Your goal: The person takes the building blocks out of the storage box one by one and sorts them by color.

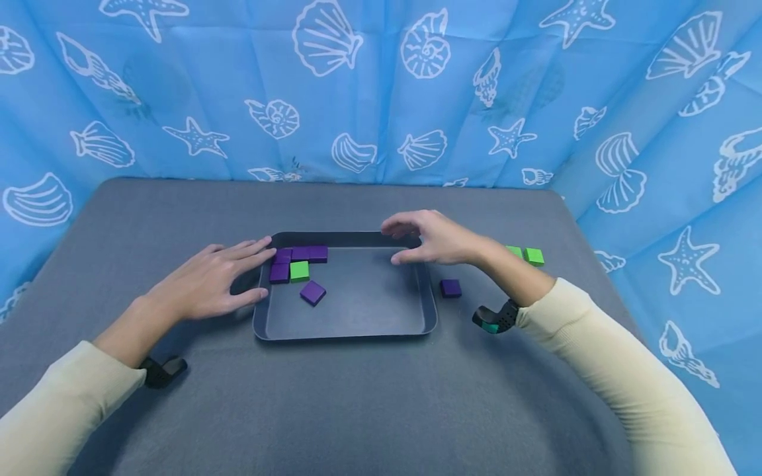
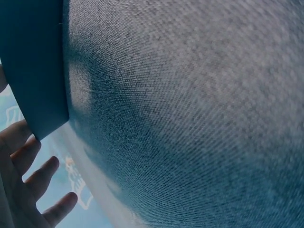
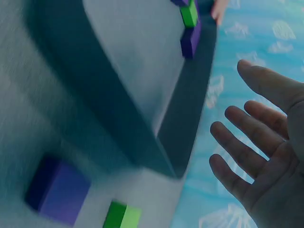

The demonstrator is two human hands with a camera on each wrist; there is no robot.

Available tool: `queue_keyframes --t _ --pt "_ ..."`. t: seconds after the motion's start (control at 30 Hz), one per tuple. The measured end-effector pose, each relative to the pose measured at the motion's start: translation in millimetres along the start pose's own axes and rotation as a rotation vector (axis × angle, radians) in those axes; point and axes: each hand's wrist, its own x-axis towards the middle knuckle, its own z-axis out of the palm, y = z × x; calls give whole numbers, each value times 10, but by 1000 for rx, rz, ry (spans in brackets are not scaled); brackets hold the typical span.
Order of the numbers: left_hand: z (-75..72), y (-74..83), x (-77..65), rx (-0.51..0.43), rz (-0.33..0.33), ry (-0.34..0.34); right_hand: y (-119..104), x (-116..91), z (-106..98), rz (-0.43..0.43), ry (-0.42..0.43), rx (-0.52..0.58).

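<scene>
A dark grey rectangular tray (image 1: 351,338) lies on the table. My left hand (image 1: 208,281) is at the tray's left wall, its fingers spread, the tips at or very near the rim. Above the tray's back right corner is my right hand (image 1: 437,239), fingers loosely bent, nothing between them and the thumb. Purple blocks (image 1: 318,254) line the tray's back left corner, alongside one green block (image 1: 299,271). A turned purple block (image 1: 313,292) lies apart from them, nearer the front. The right wrist view shows the right palm (image 3: 280,185) bare.
Right of the tray sits a single purple block (image 1: 450,288). Farther right, two green blocks (image 1: 534,256) lie behind the right forearm, one partly hidden by it. A blue curtain (image 1: 381,86) with white shells hangs behind the grey table (image 1: 357,410).
</scene>
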Motion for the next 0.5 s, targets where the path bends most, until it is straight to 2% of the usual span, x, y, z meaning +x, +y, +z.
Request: queue_keyframes --t 0.23,0.5 --pt "6 -2 10 0 11 -6 -193 234 259 -6 -121 -53" --pt "-9 -19 16 -14 9 -28 -356 445 527 -73 -235 -119"
